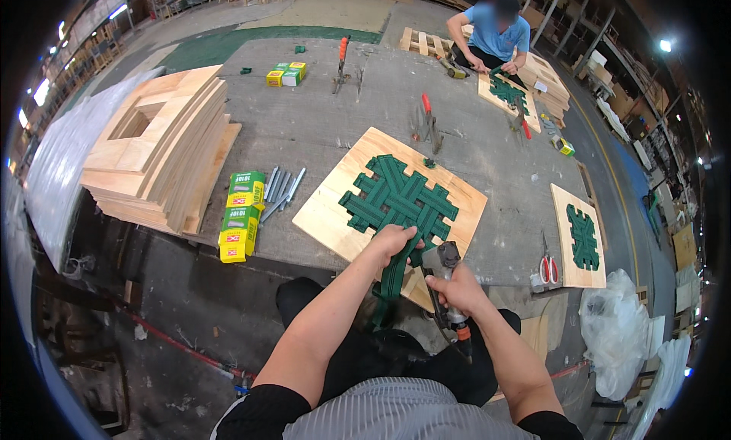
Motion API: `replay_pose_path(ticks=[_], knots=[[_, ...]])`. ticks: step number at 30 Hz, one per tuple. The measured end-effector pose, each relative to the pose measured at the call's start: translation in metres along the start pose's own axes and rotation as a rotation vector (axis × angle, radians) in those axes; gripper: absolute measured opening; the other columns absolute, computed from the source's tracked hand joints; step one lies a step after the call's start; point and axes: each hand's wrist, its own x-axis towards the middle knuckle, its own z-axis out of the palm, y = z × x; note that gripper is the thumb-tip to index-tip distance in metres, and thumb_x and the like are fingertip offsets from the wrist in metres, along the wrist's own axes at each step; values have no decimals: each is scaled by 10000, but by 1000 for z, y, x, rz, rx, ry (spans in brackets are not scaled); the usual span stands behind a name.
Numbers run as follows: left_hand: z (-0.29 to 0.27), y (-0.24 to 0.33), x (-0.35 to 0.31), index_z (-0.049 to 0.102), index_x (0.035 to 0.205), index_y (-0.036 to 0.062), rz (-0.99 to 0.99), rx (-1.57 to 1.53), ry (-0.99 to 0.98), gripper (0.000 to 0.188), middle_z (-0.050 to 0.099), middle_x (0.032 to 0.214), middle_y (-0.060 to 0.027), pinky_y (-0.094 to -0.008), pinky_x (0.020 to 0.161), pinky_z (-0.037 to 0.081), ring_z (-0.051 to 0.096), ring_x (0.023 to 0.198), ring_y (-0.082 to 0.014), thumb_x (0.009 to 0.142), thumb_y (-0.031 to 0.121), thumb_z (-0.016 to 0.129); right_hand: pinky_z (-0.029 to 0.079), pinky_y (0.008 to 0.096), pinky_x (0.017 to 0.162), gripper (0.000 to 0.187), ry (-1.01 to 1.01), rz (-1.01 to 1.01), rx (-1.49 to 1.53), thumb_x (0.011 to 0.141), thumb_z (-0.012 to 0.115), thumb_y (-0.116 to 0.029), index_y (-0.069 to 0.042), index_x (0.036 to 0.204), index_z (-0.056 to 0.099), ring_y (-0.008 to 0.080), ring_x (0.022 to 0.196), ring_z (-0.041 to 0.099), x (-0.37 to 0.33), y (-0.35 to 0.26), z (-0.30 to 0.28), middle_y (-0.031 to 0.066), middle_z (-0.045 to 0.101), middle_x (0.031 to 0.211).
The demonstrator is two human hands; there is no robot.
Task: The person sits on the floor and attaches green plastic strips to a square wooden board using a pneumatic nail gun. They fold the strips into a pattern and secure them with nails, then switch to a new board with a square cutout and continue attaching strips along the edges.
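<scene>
My left hand [396, 242] is closed on a green webbing strap [392, 281], whose loose end hangs over the table's near edge. In my right hand [461, 289] is a grey pneumatic staple gun [444, 256], its head close to the strap and an orange hose fitting at its lower end. Both hands are at the near edge of a light wooden board [327, 215]. Woven green webbing [392, 190] crosses the middle of this board, with short ends sticking out all round. The staple gun and my fingers hide part of the board's near corner.
Stacked wooden frames [152, 154] stand at the left, beside yellow-green staple boxes [240, 230] and loose staple strips [280, 190]. Red-handled shears [429, 124] lie beyond the board. Red scissors [548, 266] and another webbed board [567, 242] are at right. Across the table, a person [499, 36] works similar webbing.
</scene>
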Motion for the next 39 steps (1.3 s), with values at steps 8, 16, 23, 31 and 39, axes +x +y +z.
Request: replay_pose_path(ticks=[8,16,23,31,39], knots=[[1,1,0,732,1093,42,10,25,4,390,772,1072,-56,-386,664,535,669,827,-184,1100,365,512,481,295,454,459,-14,-25,-2,929,768,-155,11,1269,508,122,555,618,5,14,4,53,654,796],[19,-29,-20,695,1021,-22,496,539,252,386,771,868,-165,-419,717,547,721,758,-304,1062,337,559,504,325,446,271,271,-43,523,955,762,-173,-25,1101,588,173,568,624,-2,39,-51,61,633,855],[57,-73,-41,549,785,53,958,969,566,333,614,699,-173,-506,565,473,628,646,-411,1011,279,643,515,334,496,228,512,0,902,989,731,-251,-69,1084,630,182,645,618,35,89,-151,52,616,897],[61,-78,-35,537,768,73,1059,1055,593,287,576,672,-119,-454,525,473,610,587,-354,973,211,683,559,405,534,358,475,22,851,938,794,-302,-20,1094,639,211,633,632,91,117,-211,77,623,800],[65,-76,-34,538,757,75,1081,1003,570,284,563,662,-123,-447,514,462,601,573,-347,947,189,716,576,490,769,361,782,123,-292,937,718,-367,-16,1021,732,386,871,734,45,166,-285,216,750,955]])
